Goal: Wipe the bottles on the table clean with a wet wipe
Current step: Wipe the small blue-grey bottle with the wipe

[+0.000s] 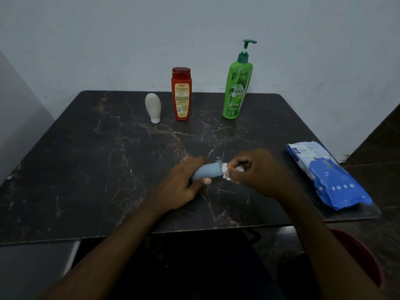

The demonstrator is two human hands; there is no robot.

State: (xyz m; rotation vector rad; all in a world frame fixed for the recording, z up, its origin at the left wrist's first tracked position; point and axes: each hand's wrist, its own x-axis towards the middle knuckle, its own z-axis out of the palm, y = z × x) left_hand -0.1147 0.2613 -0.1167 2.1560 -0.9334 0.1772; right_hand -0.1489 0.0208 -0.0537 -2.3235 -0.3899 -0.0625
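My left hand (181,185) grips a small pale blue bottle (207,173) that lies sideways just above the dark marble table (86,169). My right hand (257,169) pinches a crumpled white wet wipe (227,173) against the bottle's right end. Three more bottles stand upright near the table's far edge: a small white one (153,107) on its cap, a red one (181,94) and a tall green pump bottle (237,87).
A blue pack of wet wipes (326,176) lies at the table's right edge. A pale wall stands right behind the bottles. A red object (357,256) shows below the table on the right.
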